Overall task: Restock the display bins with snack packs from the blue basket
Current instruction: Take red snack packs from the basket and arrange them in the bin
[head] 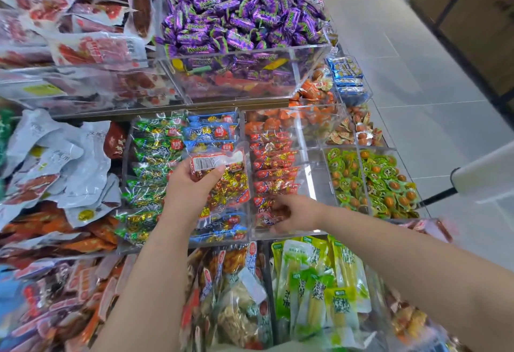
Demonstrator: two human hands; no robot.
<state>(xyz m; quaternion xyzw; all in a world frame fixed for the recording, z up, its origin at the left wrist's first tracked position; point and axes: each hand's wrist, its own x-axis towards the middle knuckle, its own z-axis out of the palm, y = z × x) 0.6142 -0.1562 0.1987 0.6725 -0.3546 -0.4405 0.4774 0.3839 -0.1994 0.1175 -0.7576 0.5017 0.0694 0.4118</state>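
My left hand (192, 185) grips a large clear bag of red and gold snack packs (225, 182) by its top, holding it above the bin of blue packs (214, 132). A white barcode label shows on the bag. My right hand (297, 214) reaches into the front of the clear acrylic bin of red snack packs (274, 168), its fingers curled round red packs at the bin's near end. Left of the bag stands a bin of green packs (151, 157). No blue basket is in view.
A raised clear bin of purple candies (239, 9) sits behind. Green and orange egg packs (372, 182) fill bins at the right. Green bamboo-shoot pouches (317, 282) and brown snack bags (233, 296) lie nearest me. Meat pouches (55, 162) pile up left. Tiled floor (434, 79) at the right.
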